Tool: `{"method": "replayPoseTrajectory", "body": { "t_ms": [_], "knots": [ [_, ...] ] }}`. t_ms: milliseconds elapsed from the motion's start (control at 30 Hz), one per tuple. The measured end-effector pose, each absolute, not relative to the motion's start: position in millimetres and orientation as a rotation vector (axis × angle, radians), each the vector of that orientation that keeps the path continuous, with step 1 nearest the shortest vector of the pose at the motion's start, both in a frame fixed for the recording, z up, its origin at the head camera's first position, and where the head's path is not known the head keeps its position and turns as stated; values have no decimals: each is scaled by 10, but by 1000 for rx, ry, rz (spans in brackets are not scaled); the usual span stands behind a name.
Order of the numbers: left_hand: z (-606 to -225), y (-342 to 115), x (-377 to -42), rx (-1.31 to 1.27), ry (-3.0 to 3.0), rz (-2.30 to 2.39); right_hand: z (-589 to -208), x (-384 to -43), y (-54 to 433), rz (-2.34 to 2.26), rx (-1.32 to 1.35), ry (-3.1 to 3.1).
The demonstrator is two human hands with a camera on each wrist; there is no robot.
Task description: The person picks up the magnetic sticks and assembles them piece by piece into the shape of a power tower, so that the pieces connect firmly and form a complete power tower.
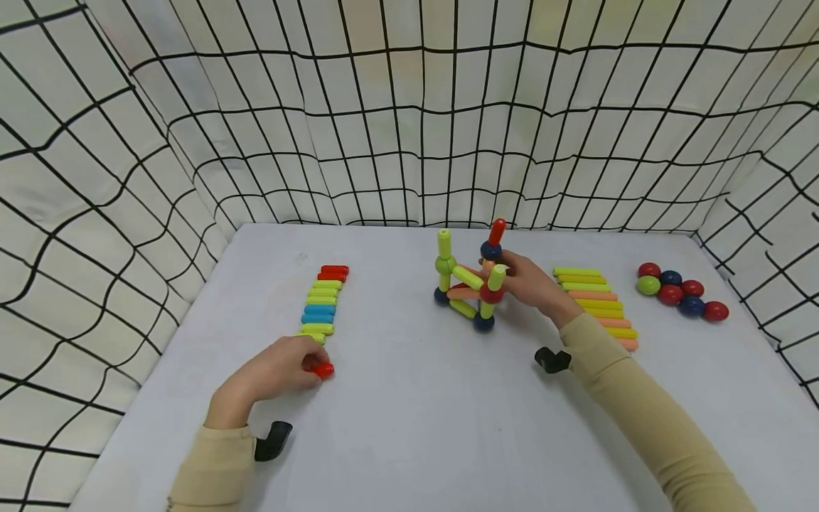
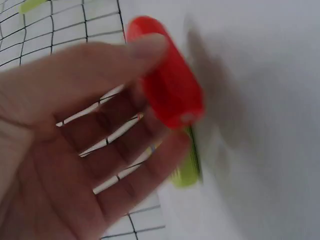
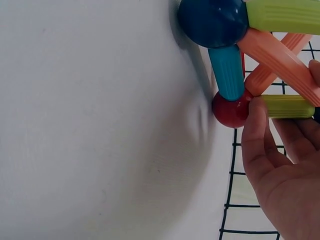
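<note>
My left hand (image 1: 275,370) pinches a short red toy stick (image 1: 325,370) at the near end of the left row of sticks. In the left wrist view the thumb presses on that red stick (image 2: 175,82), which is held just off the white surface. My right hand (image 1: 534,284) grips the back right side of a toy frame (image 1: 468,277) built of sticks and balls. The right wrist view has the thumb by a red ball (image 3: 230,111) and fingers behind a yellow-green stick (image 3: 290,106). A dark blue ball (image 3: 212,22) sits higher in that view.
Red, lime and blue sticks (image 1: 318,310) form a row at left. To the right lie longer yellow, lime and orange sticks (image 1: 598,304), then several red, blue and green balls (image 1: 670,295). Black netting (image 1: 422,114) over white cloth walls the table's back and sides.
</note>
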State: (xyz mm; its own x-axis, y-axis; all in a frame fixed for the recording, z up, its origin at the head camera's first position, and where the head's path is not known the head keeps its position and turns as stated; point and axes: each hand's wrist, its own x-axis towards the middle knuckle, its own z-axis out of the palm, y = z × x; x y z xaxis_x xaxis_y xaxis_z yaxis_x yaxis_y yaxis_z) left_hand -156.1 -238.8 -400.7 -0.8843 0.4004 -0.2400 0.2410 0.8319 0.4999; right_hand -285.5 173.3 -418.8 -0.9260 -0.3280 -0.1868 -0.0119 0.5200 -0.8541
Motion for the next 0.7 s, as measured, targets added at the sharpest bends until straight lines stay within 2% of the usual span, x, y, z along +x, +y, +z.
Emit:
{"method": "replayPoseTrajectory", "body": {
  "t_ms": [133,300,467,700],
  "knots": [
    [-4049,-2274,-1653,526,2688,916,-4191,-2876,1726,-1360,-311,2436],
    [-4030,-2074,-1779,317,2691,1183,-4173,-2820,1737,-1292,-267,2449],
    [-4012,-1895,-1885,81,2556,1493,-4168,-2632,1810,-1245,-232,2493],
    [-4037,-1672,-2035,-35,2423,1733,-4217,-2325,1771,-1281,-420,2501]
  ]
}}
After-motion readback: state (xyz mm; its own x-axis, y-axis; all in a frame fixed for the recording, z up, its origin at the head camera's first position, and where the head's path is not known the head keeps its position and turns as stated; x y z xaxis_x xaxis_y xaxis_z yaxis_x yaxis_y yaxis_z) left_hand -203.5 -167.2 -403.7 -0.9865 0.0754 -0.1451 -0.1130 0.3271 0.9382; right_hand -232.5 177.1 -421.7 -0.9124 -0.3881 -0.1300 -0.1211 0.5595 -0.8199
